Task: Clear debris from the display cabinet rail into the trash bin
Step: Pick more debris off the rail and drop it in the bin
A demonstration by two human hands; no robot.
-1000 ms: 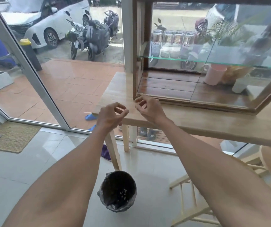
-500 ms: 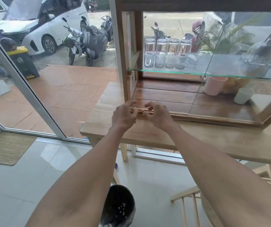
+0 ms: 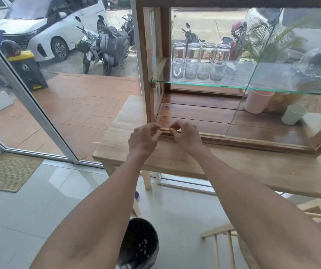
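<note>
While both hands pinch narrowly at the cabinet rail (image 3: 210,135), the left hand (image 3: 143,137) and right hand (image 3: 184,135) seem to be picking up debris too small to see. Next, carry it down to the trash bin (image 3: 139,243) under the worktop (image 3: 252,167).

No readable text anywhere. Only a pale emblem on the dark bin (image 3: 28,69) at left outside (too blurred to make out), and illegible red-brown print on the glasses (image 3: 200,61).
</note>
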